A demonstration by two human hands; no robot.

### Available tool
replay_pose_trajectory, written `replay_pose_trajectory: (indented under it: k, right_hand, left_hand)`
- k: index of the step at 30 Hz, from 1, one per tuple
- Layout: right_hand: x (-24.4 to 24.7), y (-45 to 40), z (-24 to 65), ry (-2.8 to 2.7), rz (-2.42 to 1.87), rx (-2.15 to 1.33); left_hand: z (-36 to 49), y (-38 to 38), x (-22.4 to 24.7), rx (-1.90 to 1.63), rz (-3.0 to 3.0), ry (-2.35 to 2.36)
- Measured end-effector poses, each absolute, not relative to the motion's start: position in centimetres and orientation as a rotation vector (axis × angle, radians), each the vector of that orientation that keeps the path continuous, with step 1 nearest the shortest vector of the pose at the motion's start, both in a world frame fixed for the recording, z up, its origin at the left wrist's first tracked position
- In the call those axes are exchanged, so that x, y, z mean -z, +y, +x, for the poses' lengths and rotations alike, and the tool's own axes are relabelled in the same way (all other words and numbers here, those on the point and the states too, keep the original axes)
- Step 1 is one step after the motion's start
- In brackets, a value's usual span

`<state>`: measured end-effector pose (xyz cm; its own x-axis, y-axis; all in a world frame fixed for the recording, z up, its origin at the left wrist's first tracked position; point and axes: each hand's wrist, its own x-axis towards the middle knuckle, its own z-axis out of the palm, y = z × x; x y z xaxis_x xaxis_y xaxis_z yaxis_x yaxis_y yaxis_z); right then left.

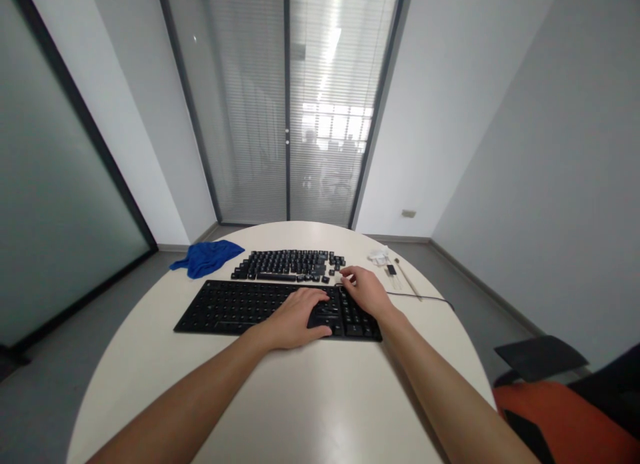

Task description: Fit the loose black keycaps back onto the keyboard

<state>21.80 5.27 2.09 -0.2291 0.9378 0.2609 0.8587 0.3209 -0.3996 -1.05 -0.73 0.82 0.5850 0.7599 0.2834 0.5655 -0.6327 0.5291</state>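
A black keyboard (225, 307) lies on the round white table, its left and middle parts looking bare of keycaps while caps sit on the number pad at its right. My left hand (296, 319) rests on the keyboard right of its middle, thumb and fingers apart, holding nothing I can see. Past the keyboard's far edge, several loose black keycaps (290, 261) are laid out in rows. My right hand (365, 289) reaches over the number pad to the right end of those rows. Its thumb and index finger come close together in a pinch; anything between them is too small to make out.
A blue cloth (207, 259) lies at the far left of the table (300, 397). On the right are crumpled white material (379, 256), a small black-headed tool (391, 271), a thin brush-like stick (407, 277) and a dark cable (435, 298). An orange-seated chair (565, 417) stands at right.
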Motion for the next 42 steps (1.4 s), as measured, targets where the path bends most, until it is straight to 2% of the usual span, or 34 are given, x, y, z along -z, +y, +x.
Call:
replay_pose_trajectory:
  k: [5,21,24,27,30,37,42]
  right_hand:
    - [-2.7,6.6,20.8,-2.222,-1.705,-0.088]
    - [-2.8,7.1,19.7,-2.172,-1.726,-0.106]
    - [-3.5,5.5,19.6,-2.173,-1.621,-0.212]
    - [-3.8,3.3,19.5,-2.1,-1.284,-0.569]
    - [-3.5,1.4,19.8,-2.08,-1.107,-0.706]
    - [-2.3,0.9,20.7,-2.144,-0.956,-0.748]
    - [-2.0,1.2,20.6,-2.17,-0.941,-0.762]
  left_hand:
    - [-1.0,-1.0,-0.9,-0.678,2.464,1.071]
    - [-1.0,-1.4,-1.0,-0.62,2.544,1.067]
    - [-1.5,-0.9,-1.2,-0.618,2.479,1.045]
    - [-2.2,-0.2,-1.3,-0.584,2.366,1.019]
    - [-2.6,0.1,-1.3,-0.641,2.325,1.02]
    - [-2.0,0.2,-0.4,-0.92,2.265,0.992]
    - [-2.1,0.5,-0.5,-0.903,2.221,0.956]
